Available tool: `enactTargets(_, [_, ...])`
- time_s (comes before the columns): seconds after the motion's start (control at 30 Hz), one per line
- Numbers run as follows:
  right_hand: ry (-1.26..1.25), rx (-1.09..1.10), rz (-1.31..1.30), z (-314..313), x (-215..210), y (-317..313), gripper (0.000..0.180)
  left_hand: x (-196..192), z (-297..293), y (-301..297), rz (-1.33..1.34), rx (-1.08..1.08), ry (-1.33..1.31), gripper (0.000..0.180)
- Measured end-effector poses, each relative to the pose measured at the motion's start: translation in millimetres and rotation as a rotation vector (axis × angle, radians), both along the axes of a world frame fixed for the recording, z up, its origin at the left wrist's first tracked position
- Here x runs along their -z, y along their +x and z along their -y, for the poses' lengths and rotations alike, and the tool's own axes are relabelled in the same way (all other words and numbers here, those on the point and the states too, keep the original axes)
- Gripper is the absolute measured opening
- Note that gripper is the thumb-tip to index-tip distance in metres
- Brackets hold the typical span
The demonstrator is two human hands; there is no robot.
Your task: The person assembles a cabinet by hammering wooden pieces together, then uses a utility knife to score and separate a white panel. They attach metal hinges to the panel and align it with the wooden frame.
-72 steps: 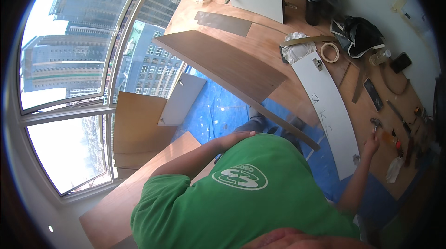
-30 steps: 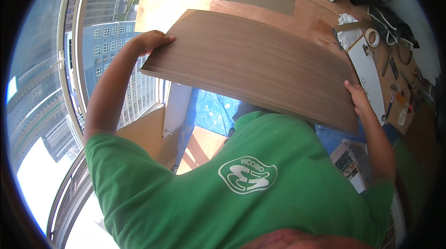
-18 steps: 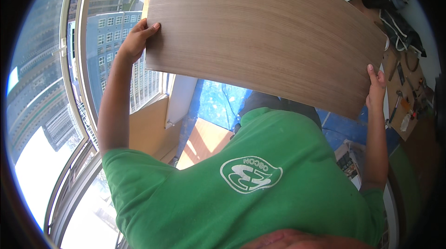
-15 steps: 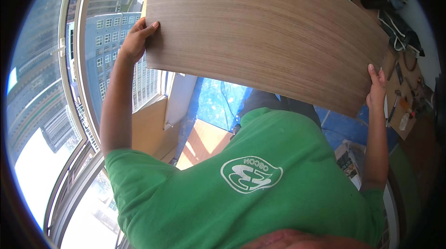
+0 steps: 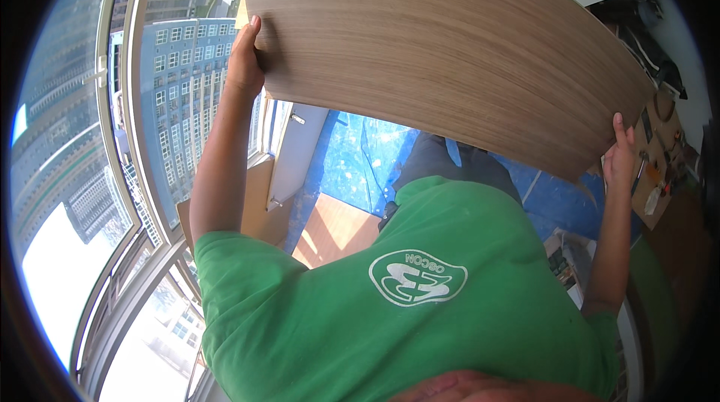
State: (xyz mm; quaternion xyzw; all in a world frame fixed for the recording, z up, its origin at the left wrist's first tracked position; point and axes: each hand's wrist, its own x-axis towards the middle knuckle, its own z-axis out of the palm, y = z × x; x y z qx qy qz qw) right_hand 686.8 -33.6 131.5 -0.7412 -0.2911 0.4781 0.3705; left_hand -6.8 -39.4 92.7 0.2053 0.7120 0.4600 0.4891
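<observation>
Tall windows [image 5: 150, 139] curve along our left, with towers outside, and blue sheeting [image 5: 360, 154] covers the floor below. We see no containers we can make out; small tools lie blurred on a brown surface [image 5: 660, 154] at far right. We hold a wide wood-grain panel [image 5: 442, 49] raised in front of us, filling the upper view. Our left hand [image 5: 246, 61] clamps its left edge, fingers curled behind it. Our right hand [image 5: 619, 158] grips its lower right corner, thumb up. The panel's near face is light brown with fine streaks.
</observation>
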Motion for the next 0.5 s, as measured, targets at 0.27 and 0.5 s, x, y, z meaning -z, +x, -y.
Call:
enactTargets(0.27, [-0.005,0.066,-0.133,-10.9,9.6,-2.7,0.095,40.1,-18.0,-17.7,0.141,-0.200,0.150,0.088])
enactTargets(0.5, [0.103,0.017,-0.335,-13.1,35.9,-24.8,0.059,71.1,-54.6,-23.0,0.049,-0.296,0.377,0.056])
